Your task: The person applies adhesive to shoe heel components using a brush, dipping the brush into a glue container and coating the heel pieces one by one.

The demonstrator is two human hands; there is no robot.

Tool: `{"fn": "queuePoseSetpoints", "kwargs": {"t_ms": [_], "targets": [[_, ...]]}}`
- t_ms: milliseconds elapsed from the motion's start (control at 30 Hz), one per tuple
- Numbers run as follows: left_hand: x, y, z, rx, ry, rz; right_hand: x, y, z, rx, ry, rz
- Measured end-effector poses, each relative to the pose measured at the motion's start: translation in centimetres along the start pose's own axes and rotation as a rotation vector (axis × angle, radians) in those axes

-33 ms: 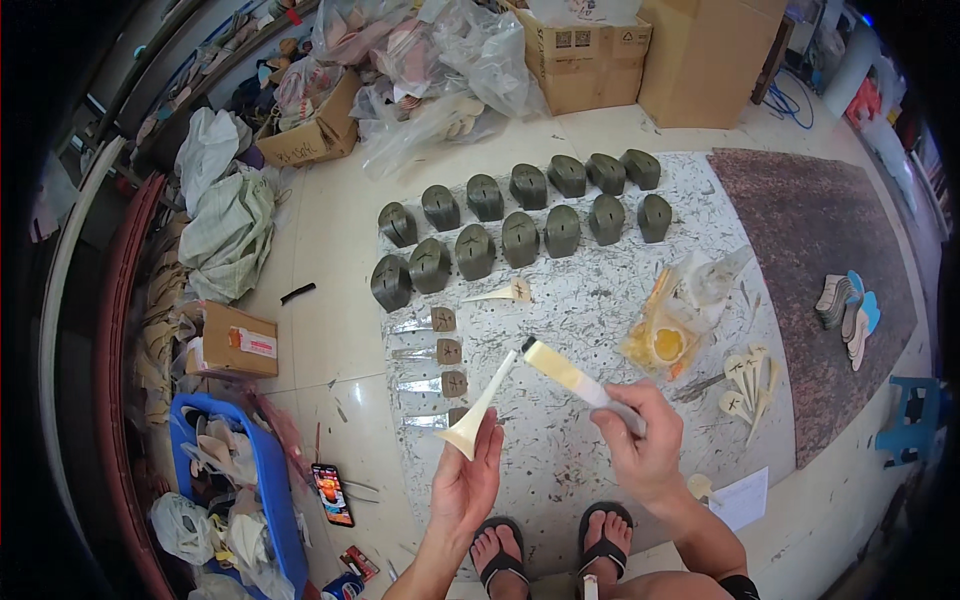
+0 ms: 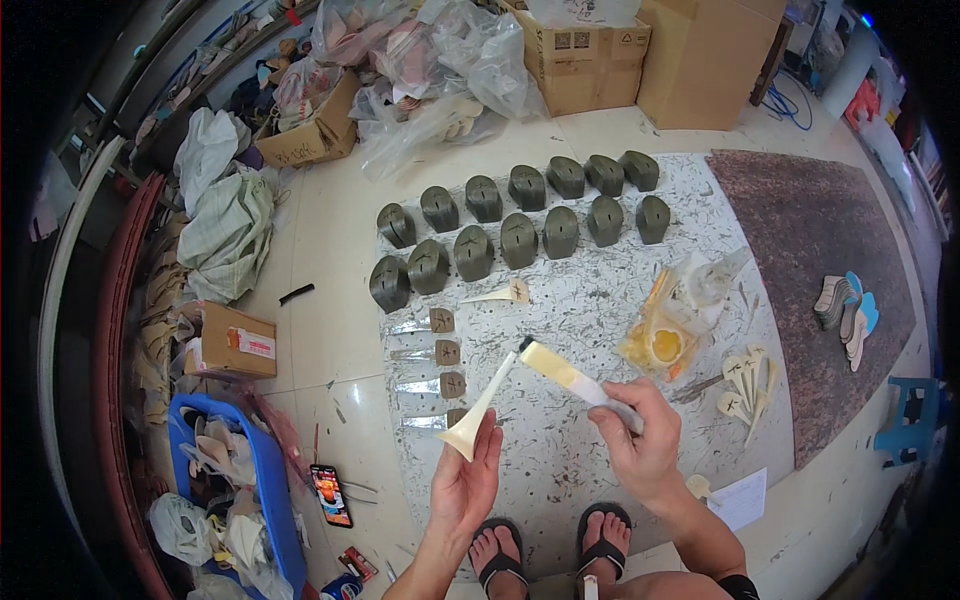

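1. 1 cream heel-shaped piece (image 2: 466, 434) in the head view, low in the middle, held near its wide end by left hand (image 2: 465, 482), slim stem slanting up and right; finger contact partly hidden.
2. Right hand (image 2: 643, 435) clamped on 1 flat white-and-yellow tool (image 2: 568, 373), slanting up and left to a dark tip (image 2: 526, 344).
3. Hands apart from each other; dark tip just beside the end of the stem. Contact between them: cannot tell.
4. Beyond, on a speckled white sheet (image 2: 590, 300), 14 dark green rounded blocks (image 2: 519, 240) in 2 slanting rows of 7.
5. Nearer than the blocks, 1 loose cream stemmed piece (image 2: 514, 291), lying flat; to its lower left, 4 brown-ended strips (image 2: 441, 320) in a column.
6. Right of the tool, 1 clear plastic bag (image 2: 663, 346) with yellow contents; farther right, a cluster of cream stemmed pieces (image 2: 737, 372).
7. At far right, a mottled brown mat (image 2: 835, 220) under blue-topped pale pieces (image 2: 850, 318); beside it, 1 blue stool (image 2: 905, 420).
8. On the left, 1 lit phone (image 2: 331, 495) near a blue bin (image 2: 280, 500) heaped with bags and scraps.
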State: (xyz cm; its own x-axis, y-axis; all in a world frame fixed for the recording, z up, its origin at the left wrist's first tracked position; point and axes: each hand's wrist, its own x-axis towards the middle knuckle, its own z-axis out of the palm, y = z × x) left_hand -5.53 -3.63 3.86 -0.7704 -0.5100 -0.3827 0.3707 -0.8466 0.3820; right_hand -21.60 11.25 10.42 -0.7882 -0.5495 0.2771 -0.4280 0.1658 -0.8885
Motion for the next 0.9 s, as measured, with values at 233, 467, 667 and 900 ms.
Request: {"fn": "queuePoseSetpoints", "kwargs": {"t_ms": [233,467,667,900], "targets": [[0.1,0.0,0.5,-0.016,-0.014,-0.002,-1.1,1.3,1.7,-0.102,-0.027,-0.129],[0.0,0.2,0.5,-0.037,-0.046,0.013,-3.1,0.3,2.2,0.017,-0.367,0.014],[0.1,-0.1,0.4,-0.105,-0.028,0.024,-3.6,1.6,1.2,0.694,-0.773,0.549],[0.5,-2.8,0.9,-0.115,0.078,-0.090,-2.5,-1.0,4.6,0.243,-0.397,0.466]]}}
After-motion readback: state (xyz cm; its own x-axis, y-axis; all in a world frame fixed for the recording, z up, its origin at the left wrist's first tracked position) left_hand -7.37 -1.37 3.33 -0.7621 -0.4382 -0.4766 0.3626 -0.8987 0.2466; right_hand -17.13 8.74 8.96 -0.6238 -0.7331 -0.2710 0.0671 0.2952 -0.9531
